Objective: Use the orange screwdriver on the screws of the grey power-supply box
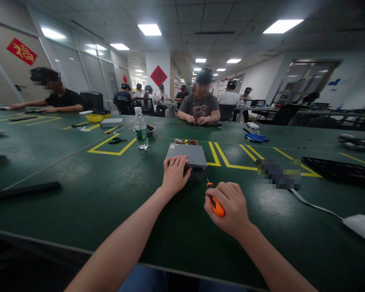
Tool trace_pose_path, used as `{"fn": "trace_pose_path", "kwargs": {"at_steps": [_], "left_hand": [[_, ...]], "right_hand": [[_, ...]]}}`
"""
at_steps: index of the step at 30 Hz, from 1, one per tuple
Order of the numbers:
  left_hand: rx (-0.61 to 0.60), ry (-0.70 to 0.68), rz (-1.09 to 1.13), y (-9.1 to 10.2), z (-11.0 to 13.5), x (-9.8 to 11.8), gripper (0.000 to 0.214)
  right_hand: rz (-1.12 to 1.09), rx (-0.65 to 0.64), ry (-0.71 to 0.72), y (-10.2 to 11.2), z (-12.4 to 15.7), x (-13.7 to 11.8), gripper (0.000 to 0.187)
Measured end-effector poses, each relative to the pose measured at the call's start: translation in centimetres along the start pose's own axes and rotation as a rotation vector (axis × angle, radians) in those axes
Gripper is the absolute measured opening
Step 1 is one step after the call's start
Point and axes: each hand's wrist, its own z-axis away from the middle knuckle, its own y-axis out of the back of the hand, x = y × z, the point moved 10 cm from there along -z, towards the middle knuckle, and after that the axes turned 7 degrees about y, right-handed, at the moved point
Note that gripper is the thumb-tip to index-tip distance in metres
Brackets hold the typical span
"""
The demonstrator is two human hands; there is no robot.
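A flat grey metal box (pixel 187 155) lies on the green table (pixel 109 202) in front of me. My left hand (pixel 174 173) rests on its near left corner, fingers curled over the top and pressing it down. My right hand (pixel 229 207) is closed round the orange handle of a screwdriver (pixel 215 204). The thin shaft points up and left, and its tip meets the box's near right corner. Behind the box, coloured wires (pixel 186 141) stick out.
A water bottle (pixel 141 129) and a small bowl (pixel 150 130) stand behind left of the box. Black strip (pixel 24 190) at near left, white device with cable (pixel 360 225) at right, black tray (pixel 340 168) beyond. Blue gloves (pixel 257 138). A person (pixel 200 106) sits opposite; another (pixel 53 95) sits far left.
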Motion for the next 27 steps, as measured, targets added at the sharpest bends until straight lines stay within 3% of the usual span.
{"fn": "trace_pose_path", "kwargs": {"at_steps": [7, 10, 18, 22, 27], "left_hand": [[0.005, -0.008, 0.002, 0.2, 0.0, 0.1, 0.019], [-0.006, -0.006, 0.000, 0.1, 0.0, 0.1, 0.020], [-0.002, 0.000, 0.007, 0.0, 0.0, 0.1, 0.020], [-0.009, 0.006, 0.002, -0.1, 0.0, 0.0, 0.020], [-0.009, 0.003, 0.000, -0.1, 0.0, 0.0, 0.020]], "right_hand": [[0.084, -0.104, 0.277, -0.9, 0.7, -1.5, 0.012], [0.099, -0.109, 0.331, -0.9, 1.2, -1.5, 0.010], [0.076, -0.062, 0.209, -0.6, 1.4, -0.2, 0.008], [0.042, 0.029, 0.097, 0.1, 1.5, 0.7, 0.017], [0.024, 0.009, 0.058, 0.0, 1.5, 0.3, 0.003]]}}
